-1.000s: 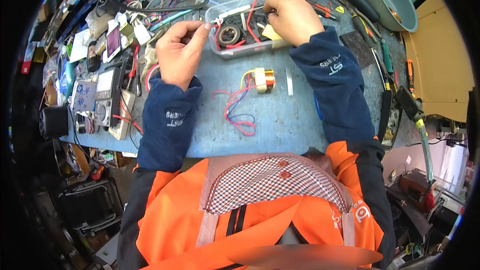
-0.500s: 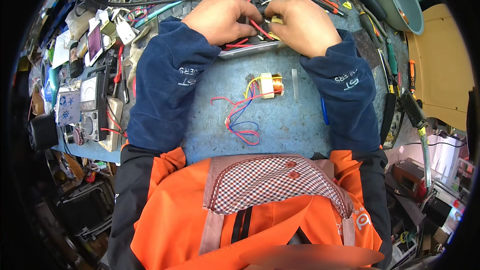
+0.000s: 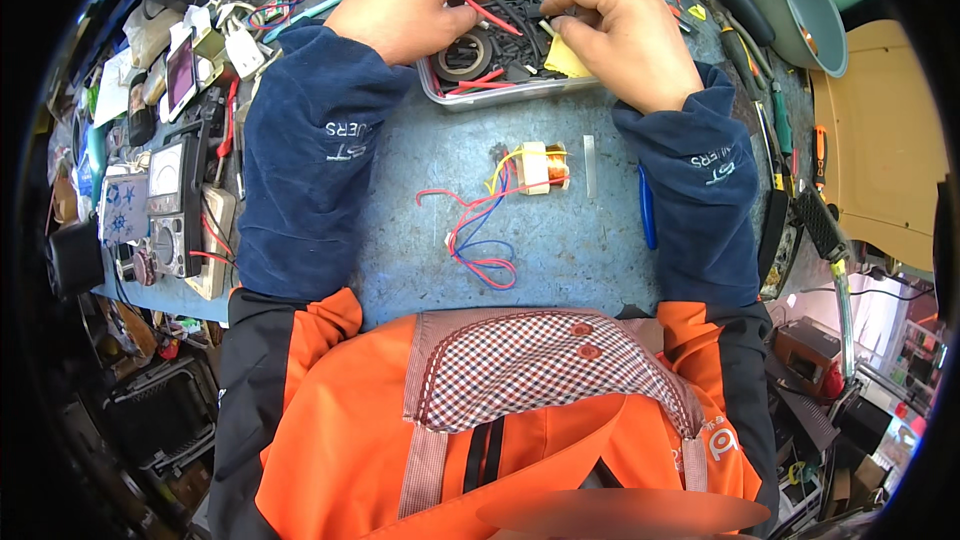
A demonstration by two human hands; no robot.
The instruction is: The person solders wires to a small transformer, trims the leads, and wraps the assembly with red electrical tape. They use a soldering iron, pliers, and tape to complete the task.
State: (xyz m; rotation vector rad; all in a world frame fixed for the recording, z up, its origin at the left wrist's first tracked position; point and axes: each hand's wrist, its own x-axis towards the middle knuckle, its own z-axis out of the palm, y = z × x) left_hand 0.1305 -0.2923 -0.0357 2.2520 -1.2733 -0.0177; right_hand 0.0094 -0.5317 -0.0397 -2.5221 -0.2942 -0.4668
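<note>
Over clear plastic box (image 3: 525, 94) on table (image 3: 410, 260) | left hand (image 3: 410, 5): fingers apparently pinching red tubing (image 3: 492, 16) | right hand (image 3: 640, 45): fingers curled, hold unclear | step: seemingly sorting | next: calls for careful separation

A worn blue bench (image 3: 400, 265) is standing in the room, and pale light (image 3: 875, 308) is showing at right.

Top centre, a smooth clear plastic box (image 3: 500, 98); mid-frame, a matt, scuffed tabletop (image 3: 415, 265); bottom, woven cloth apron (image 3: 530, 370).
</note>
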